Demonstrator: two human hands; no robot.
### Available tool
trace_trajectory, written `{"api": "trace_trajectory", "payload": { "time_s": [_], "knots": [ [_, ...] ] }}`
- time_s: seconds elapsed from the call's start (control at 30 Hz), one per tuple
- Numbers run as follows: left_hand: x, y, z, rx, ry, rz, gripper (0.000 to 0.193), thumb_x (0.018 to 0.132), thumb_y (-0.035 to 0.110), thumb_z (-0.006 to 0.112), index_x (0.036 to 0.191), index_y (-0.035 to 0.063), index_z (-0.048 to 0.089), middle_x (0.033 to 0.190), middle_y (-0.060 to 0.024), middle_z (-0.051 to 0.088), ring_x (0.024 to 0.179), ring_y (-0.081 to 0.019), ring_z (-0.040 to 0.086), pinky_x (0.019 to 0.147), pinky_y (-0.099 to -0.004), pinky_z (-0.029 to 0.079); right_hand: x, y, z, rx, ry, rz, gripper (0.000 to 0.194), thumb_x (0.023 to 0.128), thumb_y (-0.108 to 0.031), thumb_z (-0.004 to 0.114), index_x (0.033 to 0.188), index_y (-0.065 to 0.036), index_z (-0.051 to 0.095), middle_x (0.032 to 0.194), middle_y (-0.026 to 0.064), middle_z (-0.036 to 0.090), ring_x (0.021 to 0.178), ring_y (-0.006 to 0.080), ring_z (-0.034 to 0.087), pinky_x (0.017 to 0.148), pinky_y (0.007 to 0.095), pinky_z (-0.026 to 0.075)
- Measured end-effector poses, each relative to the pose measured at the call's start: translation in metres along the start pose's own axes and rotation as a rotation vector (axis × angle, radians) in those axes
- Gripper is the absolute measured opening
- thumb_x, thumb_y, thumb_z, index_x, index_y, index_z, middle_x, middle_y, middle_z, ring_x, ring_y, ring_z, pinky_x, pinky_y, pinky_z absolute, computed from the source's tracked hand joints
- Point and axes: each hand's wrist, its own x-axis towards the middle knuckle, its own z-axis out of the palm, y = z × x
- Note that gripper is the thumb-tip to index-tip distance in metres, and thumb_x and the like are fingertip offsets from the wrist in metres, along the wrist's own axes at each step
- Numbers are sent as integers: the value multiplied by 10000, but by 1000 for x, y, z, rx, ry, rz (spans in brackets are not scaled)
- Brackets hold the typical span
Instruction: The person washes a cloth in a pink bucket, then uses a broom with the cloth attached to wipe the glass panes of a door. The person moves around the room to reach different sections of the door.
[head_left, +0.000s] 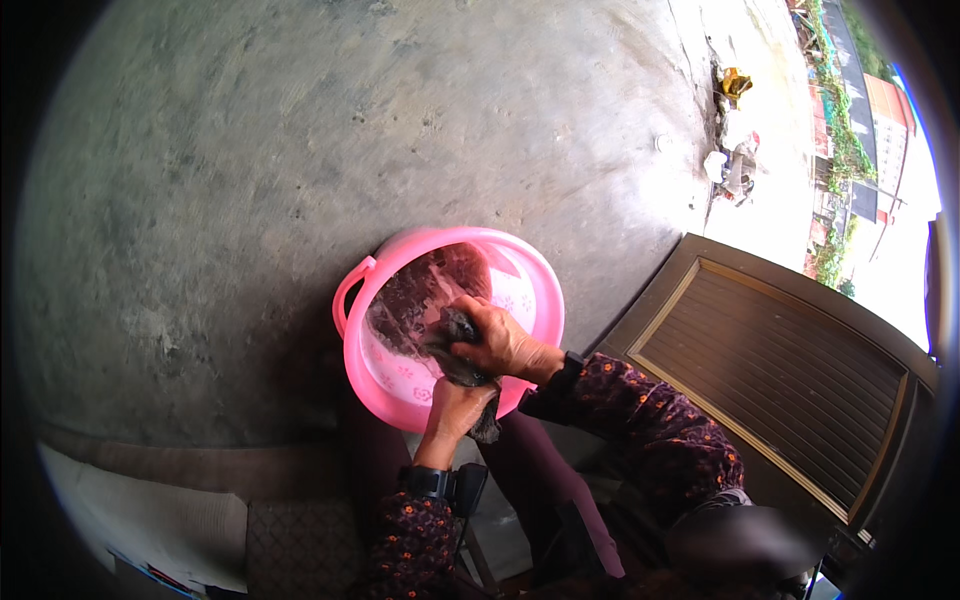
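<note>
A dark wet cloth (459, 369) is bunched between my two hands over a pink plastic bucket (551, 300). My left hand (459, 405) grips its lower part near the bucket's close rim, and a dark end hangs out below that fist. Higher up and to the right, my right hand (495, 337) clenches the other part of the cloth. Inside the bucket lies murky water (420, 292), partly covered with foam. Flower prints show on the pale inner wall. The bucket's pink handle (351, 289) rests against its left side. The fingers' undersides are hidden.
Grey concrete floor (225, 187) spreads around the bucket. A brown panelled door (772, 375) stands at the right. My legs (544, 480) are close below the bucket. Some litter (739, 169) and a yellow wrapper (735, 82) lie beyond the floor's bright right edge.
</note>
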Motion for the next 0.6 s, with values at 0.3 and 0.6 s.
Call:
{"api": "trace_trajectory", "payload": {
  "time_s": [0.3, 0.6],
  "knots": [
    [-10, 7, -7, 9, 204, 332, 795, 676, 140, 872, 1316, -11, 426, 1202, -127, 584, 1074, -187, 574, 915, -335, 487, 3, -2, -35, 207, -48, 94, 964, 823, -490, 753, 1488, -6, 249, 1345, 284, 505, 1171, 346, 581, 925, 430, 500],
    [-27, 21, -18, -759, -289, -70, 529, 748, 217, 779, 1166, 23, 520, 903, -88, 607, 754, -212, 624, 657, -353, 545, -4, -52, -65, 728, -169, 137, 769, 798, -329, 818, 1419, -105, 423, 1283, 70, 546, 1217, 193, 498, 1062, 354, 370]
  ]
}}
